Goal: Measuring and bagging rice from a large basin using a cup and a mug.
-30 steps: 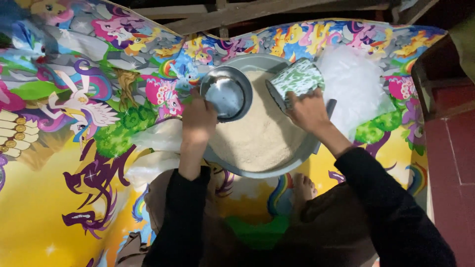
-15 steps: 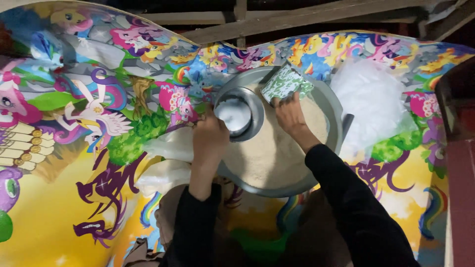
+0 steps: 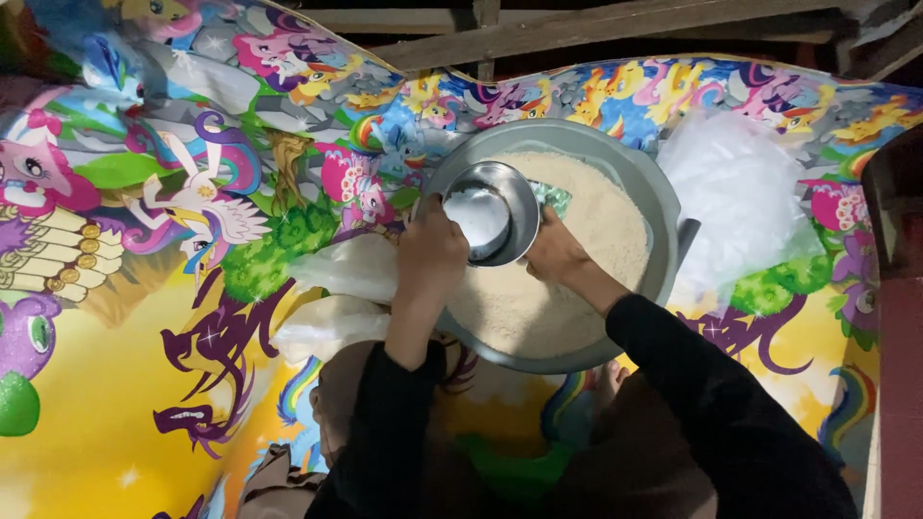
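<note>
Head view: my left hand (image 3: 430, 258) grips a small steel bowl (image 3: 492, 213) partly filled with white powder, over the big basin (image 3: 654, 197) near the mat's far edge. My right hand (image 3: 556, 252) clutches a green packet (image 3: 553, 198); the basin remains mostly full.

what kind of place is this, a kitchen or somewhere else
Probably a home floor used for food prep, not a fitted kitchen. The person sits on a cartoon-printed mat with a big metal basin of pale grain, both hands at a small steel bowl; rough wooden beams run behind.
</note>
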